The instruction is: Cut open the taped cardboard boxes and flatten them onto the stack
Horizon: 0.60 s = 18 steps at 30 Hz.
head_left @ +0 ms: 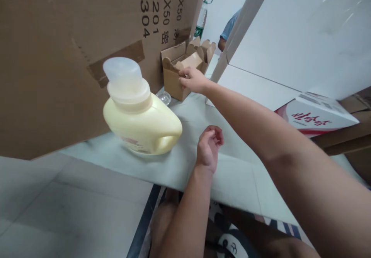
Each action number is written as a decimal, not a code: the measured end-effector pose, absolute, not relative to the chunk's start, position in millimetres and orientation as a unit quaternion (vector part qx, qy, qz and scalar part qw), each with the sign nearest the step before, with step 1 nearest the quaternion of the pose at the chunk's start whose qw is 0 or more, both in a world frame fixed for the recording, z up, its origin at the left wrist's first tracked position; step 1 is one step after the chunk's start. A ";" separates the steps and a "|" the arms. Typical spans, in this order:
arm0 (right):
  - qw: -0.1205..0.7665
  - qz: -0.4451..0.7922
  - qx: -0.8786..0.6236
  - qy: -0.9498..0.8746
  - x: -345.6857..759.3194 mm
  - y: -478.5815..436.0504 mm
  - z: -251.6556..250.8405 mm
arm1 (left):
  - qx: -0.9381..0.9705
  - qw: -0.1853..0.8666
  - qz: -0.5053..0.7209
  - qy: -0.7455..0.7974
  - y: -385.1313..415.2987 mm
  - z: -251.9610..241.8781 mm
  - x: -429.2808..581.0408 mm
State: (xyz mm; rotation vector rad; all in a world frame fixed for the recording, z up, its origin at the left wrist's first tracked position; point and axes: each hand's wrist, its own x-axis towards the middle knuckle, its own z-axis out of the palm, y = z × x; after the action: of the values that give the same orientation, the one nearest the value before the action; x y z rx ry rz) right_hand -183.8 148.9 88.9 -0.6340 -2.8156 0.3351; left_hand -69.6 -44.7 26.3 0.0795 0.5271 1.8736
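Note:
My right hand (pixel 194 80) reaches out to a small open-topped cardboard box (pixel 174 83) at the foot of a large carton. Its thumb and fingers are at the box's near right corner and appear to grip it. Lower down, my left hand (pixel 209 146) hovers over the table with fingers loosely curled in; nothing shows in it. Left of that hand stands a pale yellow plastic jug (pixel 139 123) with a handle and a translucent cap (pixel 123 72). Partly hidden behind the jug lies a clear plastic bottle (pixel 164 97).
A large cardboard carton (pixel 58 57) walls off the left side. Another small box (pixel 209 51) and a water bottle (pixel 201 20) stand behind. White panels (pixel 290 38) rise on the right, above a white-and-red box (pixel 315 115). The table edge (pixel 121 175) runs nearby. A person's sleeve (pixel 230 26) shows beyond.

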 end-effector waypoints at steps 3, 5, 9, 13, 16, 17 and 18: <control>0.195 0.133 -0.240 -0.941 -159.5 157.7 90.6 | 0.030 0.533 0.812 0.234 -49.9 26.4 -71.7; 0.274 0.140 -0.257 -0.916 -127.7 154.2 95.4 | 0.030 0.489 0.822 0.290 -53.6 24.5 -72.4; 0.412 0.193 -0.283 -0.844 -21.0 111.3 103.4 | 0.046 0.359 0.809 0.464 -58.5 15.6 -74.3; 0.528 0.220 -0.352 -0.741 112.3 31.7 88.6 | 0.049 0.241 0.834 0.494 -57.7 5.4 -79.9; 0.532 0.245 -0.406 -0.701 187.2 -23.4 69.9 | 0.114 0.220 0.815 0.524 -52.9 1.3 -81.3; 0.531 0.255 -0.415 -0.693 204.1 -37.4 64.9 | 0.141 0.228 0.805 0.529 -50.3 0.8 -79.8; 0.527 0.265 -0.418 -0.690 217.6 -48.7 61.3 | 0.166 0.242 0.798 0.527 -47.4 0.8 -77.1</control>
State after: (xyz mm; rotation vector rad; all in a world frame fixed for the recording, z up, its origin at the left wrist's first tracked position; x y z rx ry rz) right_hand 217.6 -48.7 61.3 -0.9997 -1.6502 0.6339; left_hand -77.1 -47.4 0.8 0.4525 1.4402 2.1801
